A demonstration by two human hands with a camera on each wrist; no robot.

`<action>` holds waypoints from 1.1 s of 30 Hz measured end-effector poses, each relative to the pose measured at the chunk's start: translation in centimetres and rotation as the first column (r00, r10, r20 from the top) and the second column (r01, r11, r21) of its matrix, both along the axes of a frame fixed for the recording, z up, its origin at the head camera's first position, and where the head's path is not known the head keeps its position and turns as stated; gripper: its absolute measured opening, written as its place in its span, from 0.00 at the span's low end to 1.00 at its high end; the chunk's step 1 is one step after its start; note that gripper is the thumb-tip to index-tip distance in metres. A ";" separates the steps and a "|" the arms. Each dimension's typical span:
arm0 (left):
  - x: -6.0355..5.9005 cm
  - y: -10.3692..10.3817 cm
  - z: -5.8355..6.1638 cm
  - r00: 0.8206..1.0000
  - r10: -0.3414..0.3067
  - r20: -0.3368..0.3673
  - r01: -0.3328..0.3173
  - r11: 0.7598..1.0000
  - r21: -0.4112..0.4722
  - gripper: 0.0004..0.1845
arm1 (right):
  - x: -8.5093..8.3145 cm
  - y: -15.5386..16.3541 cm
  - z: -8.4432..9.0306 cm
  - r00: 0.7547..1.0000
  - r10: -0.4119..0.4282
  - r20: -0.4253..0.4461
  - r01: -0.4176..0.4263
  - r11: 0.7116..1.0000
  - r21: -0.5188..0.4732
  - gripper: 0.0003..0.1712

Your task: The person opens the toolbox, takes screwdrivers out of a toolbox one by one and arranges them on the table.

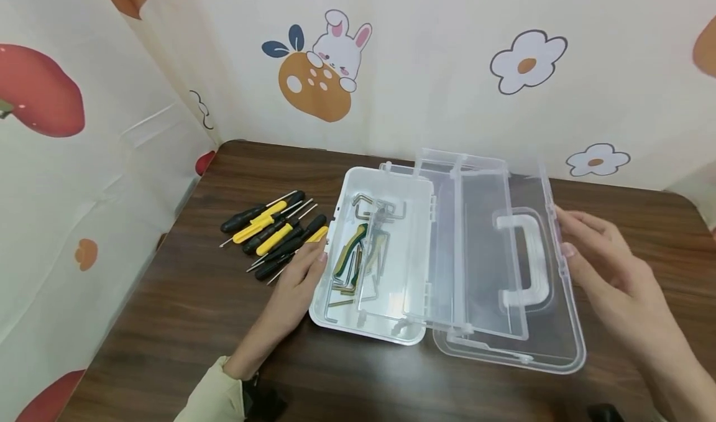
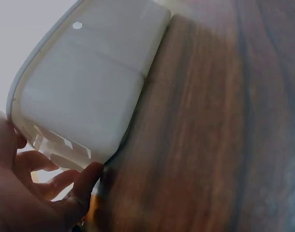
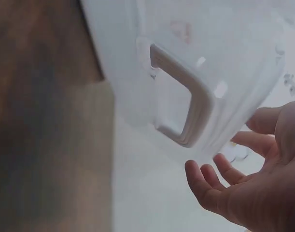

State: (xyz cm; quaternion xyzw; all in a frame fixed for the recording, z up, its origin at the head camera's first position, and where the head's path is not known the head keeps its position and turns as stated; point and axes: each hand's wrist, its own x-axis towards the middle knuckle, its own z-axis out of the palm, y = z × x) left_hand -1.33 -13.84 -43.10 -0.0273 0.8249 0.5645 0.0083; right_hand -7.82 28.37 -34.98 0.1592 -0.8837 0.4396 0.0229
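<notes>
A clear plastic toolbox lies open on the dark wooden table (image 1: 184, 310). Its base (image 1: 411, 335) holds bent metal hex keys (image 1: 371, 214) and green-yellow tools (image 1: 349, 254). The lid (image 1: 565, 347), with a white handle (image 1: 526, 257), lies flat to the right. My left hand (image 1: 302, 276) rests with straight fingers against the base's left wall (image 2: 89, 87), as the left wrist view shows up close with the hand (image 2: 26, 193). My right hand (image 1: 595, 254) touches the lid's right edge with relaxed fingers. In the right wrist view that hand (image 3: 244, 188) hangs loosely curled by the lid (image 3: 224, 58).
A pile of several black and yellow screwdrivers (image 1: 271, 232) lies left of the box, just beyond my left hand. A clear inner tray (image 1: 475, 285) sits across the lid. Patterned curtain walls (image 1: 84, 161) close in the table at the back and left.
</notes>
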 end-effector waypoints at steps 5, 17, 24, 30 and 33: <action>0.2 0.1 0.2 0.999 -0.033 -0.005 0.033 0.999 0.014 0.26 | -0.2 -2.8 3.4 0.998 0.049 -0.026 -0.049 0.999 0.011 0.31; 1.3 0.9 -0.1 0.992 -0.123 -0.020 0.123 0.992 -0.012 0.27 | -1.5 -12.9 7.1 0.925 0.332 -0.184 -0.308 0.940 0.149 0.25; 1.6 1.9 -0.1 0.980 -0.197 -0.009 0.197 0.980 -0.007 0.28 | -1.9 -16.5 5.9 0.898 0.385 -0.216 -0.318 0.903 0.289 0.17; 1.7 2.2 0.0 0.972 -0.234 0.010 0.233 0.971 0.053 0.29 | -1.8 -18.8 4.7 0.878 0.423 -0.224 -0.307 0.857 0.414 0.12; 1.6 2.3 -0.2 0.967 -0.254 0.018 0.252 0.964 0.083 0.29 | -1.7 -19.7 4.4 0.886 0.436 -0.156 -0.320 0.819 0.477 0.12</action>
